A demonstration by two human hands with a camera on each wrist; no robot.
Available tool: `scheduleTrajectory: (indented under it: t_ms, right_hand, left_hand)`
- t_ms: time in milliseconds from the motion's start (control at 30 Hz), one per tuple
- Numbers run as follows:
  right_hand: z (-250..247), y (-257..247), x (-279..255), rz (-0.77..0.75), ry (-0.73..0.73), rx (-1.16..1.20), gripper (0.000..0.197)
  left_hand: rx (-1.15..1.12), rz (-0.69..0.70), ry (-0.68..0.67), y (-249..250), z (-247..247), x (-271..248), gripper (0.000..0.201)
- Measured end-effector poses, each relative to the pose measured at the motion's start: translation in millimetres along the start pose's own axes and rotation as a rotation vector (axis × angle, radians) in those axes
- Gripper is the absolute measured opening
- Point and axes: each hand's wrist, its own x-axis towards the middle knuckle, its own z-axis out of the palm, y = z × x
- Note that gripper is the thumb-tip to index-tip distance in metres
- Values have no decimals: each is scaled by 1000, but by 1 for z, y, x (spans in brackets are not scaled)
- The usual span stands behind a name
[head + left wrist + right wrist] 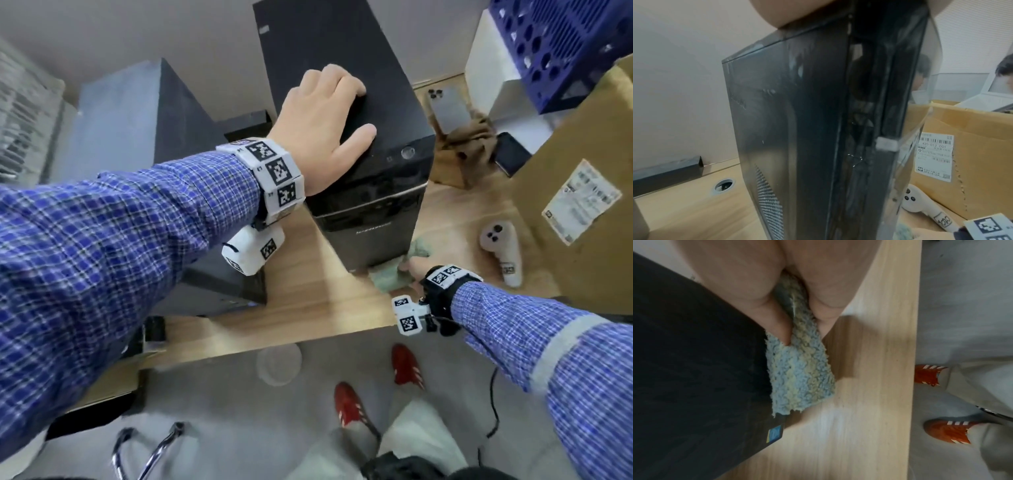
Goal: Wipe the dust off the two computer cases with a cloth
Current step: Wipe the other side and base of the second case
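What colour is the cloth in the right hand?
The cloth is fluffy pale blue mottled with yellowish green; it shows best in the right wrist view.

Office setting, wooden desk (301,308) with cable grommet (723,186), computer towers (359,113), labelled cardboard box (565,178), people at laptop (986,100)

Two cases stand upright on the desk (301,308) — the right case (363,164) nearer the middle, the left case (144,113) beside it. The left hand (322,126) lies on top of the right case. At that case's lower right side, the right hand (412,269) presses a cloth (799,369) against it. Right of this — a controller (500,250), then a box (575,192).
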Motion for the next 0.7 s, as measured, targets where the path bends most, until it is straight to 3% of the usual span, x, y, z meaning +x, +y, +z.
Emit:
scheduleTrajectory:
  t_ms: [133,200,300,433,600,700]
  right_hand:
    - [-12,-8,-9,-14,-56,141,7]
    - [-18,-12,-12,-35,-99,189,22]
    - [-26,-27,-38,-54,-114,351,9]
    - [-44,-57,-92,-128,-123,555,43]
    - [-57,-75,-130,-191,-166,681,30]
    - [-54,-69,-119,-191,-70,630,36]
  left_hand:
    - [-19,0,12,1,-3,0,54]
    - [-10,0,9,3,-4,0,54]
    - [8,0,-2,5,-5,-1,55]
    - [11,-3,-5,6,-5,-2,60]
    - [23,-10,-17,4,-4,-1,57]
    - [-1,-10,-8,3,-3,-2,56]
